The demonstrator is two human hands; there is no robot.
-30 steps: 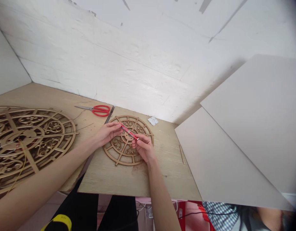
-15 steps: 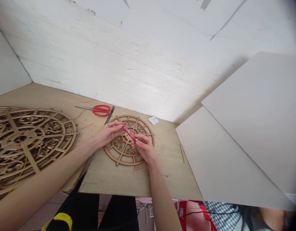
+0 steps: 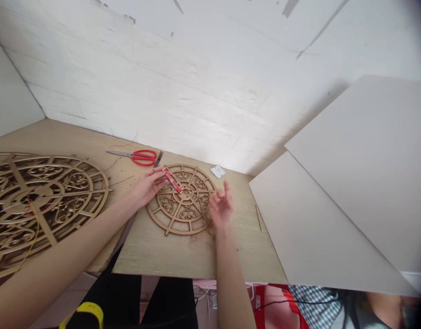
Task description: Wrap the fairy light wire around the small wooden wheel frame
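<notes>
A slim red tube [image 3: 173,181] with white print is pinched by one end in my left hand [image 3: 148,186]. It slants over a round gold-brown openwork frame [image 3: 191,231] with scroll ornaments, which lies flat on the board. My right hand [image 3: 222,208] is apart from the tube, above the frame's right edge. Its index finger stretches up and the others are loosely bent, a little blurred; I see nothing held in it.
Larger stacked openwork discs [image 3: 50,230] with thin wires lie at the left. Red-handled scissors [image 3: 142,156] and a small white packet [image 3: 218,171] lie near the wall. Big pale panels [image 3: 320,228] lean at the right. Part of another person [image 3: 316,304] shows at lower right.
My right hand has let go of the tube and moved right. My left hand has drawn the tube slightly left, keeping hold of its end.
</notes>
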